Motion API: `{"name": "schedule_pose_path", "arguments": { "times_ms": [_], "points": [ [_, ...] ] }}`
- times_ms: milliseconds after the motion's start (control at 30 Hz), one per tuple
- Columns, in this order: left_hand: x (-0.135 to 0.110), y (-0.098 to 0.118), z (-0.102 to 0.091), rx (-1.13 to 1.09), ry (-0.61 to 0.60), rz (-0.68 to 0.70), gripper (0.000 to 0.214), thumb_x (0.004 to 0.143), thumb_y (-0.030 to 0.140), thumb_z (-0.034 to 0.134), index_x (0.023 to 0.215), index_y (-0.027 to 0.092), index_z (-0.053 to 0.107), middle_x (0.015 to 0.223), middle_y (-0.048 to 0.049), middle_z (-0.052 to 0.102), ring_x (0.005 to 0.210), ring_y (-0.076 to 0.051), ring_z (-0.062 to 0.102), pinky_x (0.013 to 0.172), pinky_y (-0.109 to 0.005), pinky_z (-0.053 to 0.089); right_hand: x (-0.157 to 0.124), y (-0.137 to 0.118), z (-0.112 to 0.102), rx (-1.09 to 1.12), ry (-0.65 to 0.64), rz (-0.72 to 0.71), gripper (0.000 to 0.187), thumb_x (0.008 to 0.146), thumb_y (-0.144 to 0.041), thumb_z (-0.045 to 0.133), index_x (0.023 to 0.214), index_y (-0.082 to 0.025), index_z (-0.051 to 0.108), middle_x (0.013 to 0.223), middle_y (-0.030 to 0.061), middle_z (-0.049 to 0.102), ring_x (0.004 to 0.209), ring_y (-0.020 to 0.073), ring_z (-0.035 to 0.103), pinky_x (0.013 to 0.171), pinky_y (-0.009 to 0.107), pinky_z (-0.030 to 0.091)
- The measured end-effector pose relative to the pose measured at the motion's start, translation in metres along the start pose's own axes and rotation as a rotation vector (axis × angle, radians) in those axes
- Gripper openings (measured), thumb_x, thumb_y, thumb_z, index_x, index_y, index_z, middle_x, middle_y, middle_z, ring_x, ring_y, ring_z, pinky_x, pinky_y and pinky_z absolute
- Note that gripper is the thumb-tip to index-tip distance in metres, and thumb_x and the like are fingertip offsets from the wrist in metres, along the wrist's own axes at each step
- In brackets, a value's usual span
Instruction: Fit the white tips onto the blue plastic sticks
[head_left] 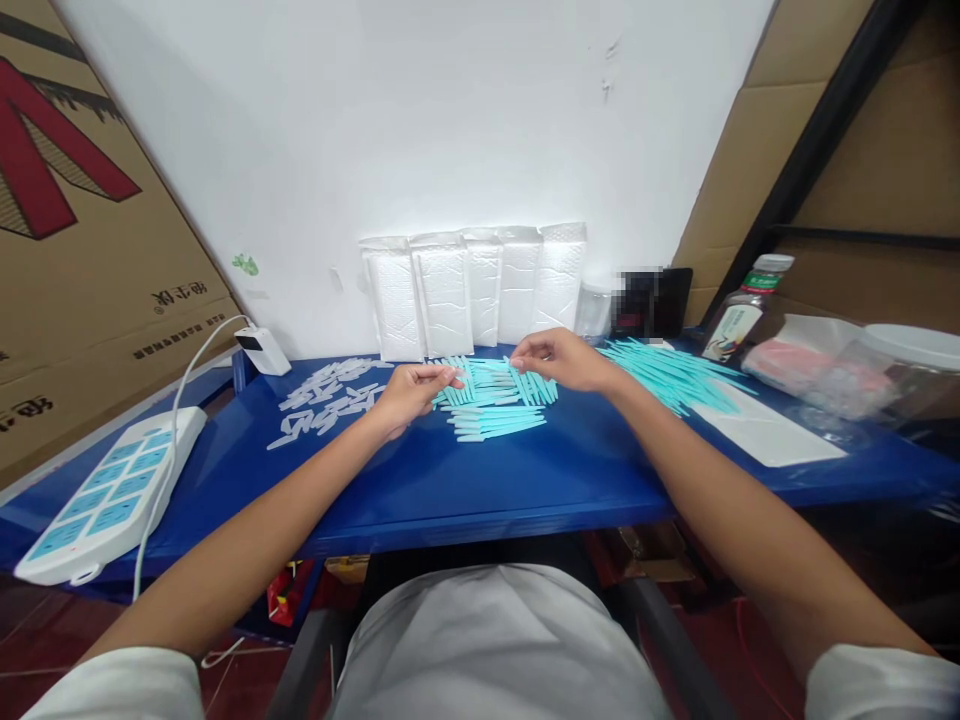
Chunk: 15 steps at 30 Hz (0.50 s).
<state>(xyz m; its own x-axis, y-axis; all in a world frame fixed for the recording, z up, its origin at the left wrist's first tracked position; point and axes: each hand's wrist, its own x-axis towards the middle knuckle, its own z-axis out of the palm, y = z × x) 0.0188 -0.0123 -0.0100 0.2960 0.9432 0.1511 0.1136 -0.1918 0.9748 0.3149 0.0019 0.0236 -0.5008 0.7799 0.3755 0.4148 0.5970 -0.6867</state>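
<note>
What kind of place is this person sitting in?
Probably a small indoor workspace: thin turquoise sticks lie in piles on a long blue table, and flat white padded-looking envelopes stand against a plain white wall.

turquoise sticks [499,422]: dozens | translucent pieces [324,387]: overlapping, uncountable | padded mailers [484,290]: 5 | power strip [112,500]: 1 | bottle [739,322]: 1

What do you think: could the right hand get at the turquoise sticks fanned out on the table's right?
Probably yes: the right hand is near the fanned turquoise sticks, and nothing visible seems to block the way.
</note>
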Motion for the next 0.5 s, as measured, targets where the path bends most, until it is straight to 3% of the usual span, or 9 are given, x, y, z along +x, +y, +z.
{"name": "schedule_pose_path", "arguments": {
  "times_ms": [233,500],
  "points": [
    [-0.0016,0.0,0.0018,-0.002,0.022,-0.011,0.06,0.076,0.064,0.081,0.106,0.012,0.082,0.101,-0.015,0.074,0.049,-0.002,0.023,0.044,-0.024,0.014,0.0011,0.0003,0.0065,-0.063,0.02,-0.045,0.041,0.09,-0.056,0.068,0.094,-0.017,0.079,0.082,0.0058,0.075,0.071,0.0164,0.058,0.07,0.03,0.044],
    [-0.0012,-0.0013,0.003,-0.026,0.026,-0.001,0.05,0.077,0.062,0.081,0.079,0.012,0.078,0.088,-0.008,0.067,0.051,-0.003,0.024,0.045,-0.023,0.016,0.0,-0.0042,0.0099,-0.047,0.001,-0.036,0.045,0.089,-0.059,0.068,0.096,-0.016,0.079,0.085,0.0074,0.076,0.074,0.0181,0.062,0.071,0.03,0.047]
  ]
}}
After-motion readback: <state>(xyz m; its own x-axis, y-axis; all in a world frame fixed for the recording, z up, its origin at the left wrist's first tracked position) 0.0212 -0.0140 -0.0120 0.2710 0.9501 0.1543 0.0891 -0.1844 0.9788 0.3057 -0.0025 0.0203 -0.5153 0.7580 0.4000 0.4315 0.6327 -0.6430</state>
